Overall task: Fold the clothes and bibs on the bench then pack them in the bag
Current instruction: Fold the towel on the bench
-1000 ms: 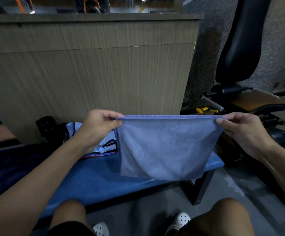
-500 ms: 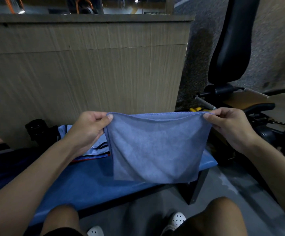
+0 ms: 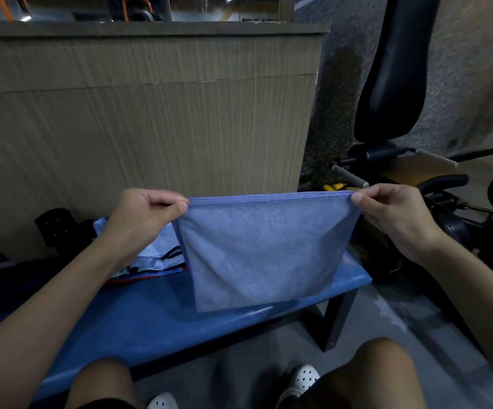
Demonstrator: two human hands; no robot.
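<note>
Blue cloth (image 3: 264,249) stretched between left hand (image 3: 142,219) and right hand (image 3: 392,216), each pinched shut on a top corner. Long axis level, hand to hand; neither nearer. Lower edge hanging free just above the blue bench (image 3: 150,320). Open room below; light-blue bib (image 3: 156,249) beside the left wrist.

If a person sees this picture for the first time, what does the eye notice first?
First, the blue cloth in the centre, stretched taut by its top corners between the left hand and the right hand. It hangs over the blue bench. Behind the left hand, a pale garment lies on the bench.
</note>
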